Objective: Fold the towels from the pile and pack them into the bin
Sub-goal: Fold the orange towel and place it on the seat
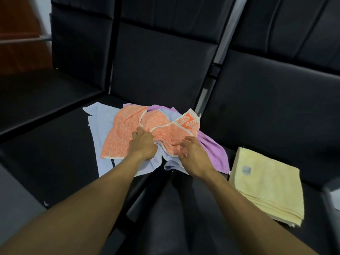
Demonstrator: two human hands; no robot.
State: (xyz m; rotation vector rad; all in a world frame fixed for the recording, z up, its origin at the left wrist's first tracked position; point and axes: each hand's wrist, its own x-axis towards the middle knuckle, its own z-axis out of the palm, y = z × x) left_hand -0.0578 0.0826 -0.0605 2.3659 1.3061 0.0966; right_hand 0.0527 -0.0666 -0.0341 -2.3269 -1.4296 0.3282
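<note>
Head view: our left grip point(142, 144) bunches the orange towel point(128, 133), right grip point(191, 153) spread beside it; the blue towel point(103, 118) beneath may drag along

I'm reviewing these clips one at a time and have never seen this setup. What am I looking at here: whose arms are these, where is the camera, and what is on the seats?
There is no machine here: a person wears one wide-angle camera on the head, looking down at their own bare arms. On the black padded bench seat lies a loose pile: an orange-and-white patterned towel on top, a pale blue towel and a lilac towel beneath. The left hand grips the orange towel's near edge; the right hand rests curled on the same towel, though an actual pinch is hard to confirm. To the right lies a folded pale yellow towel. No bin is in view.
</note>
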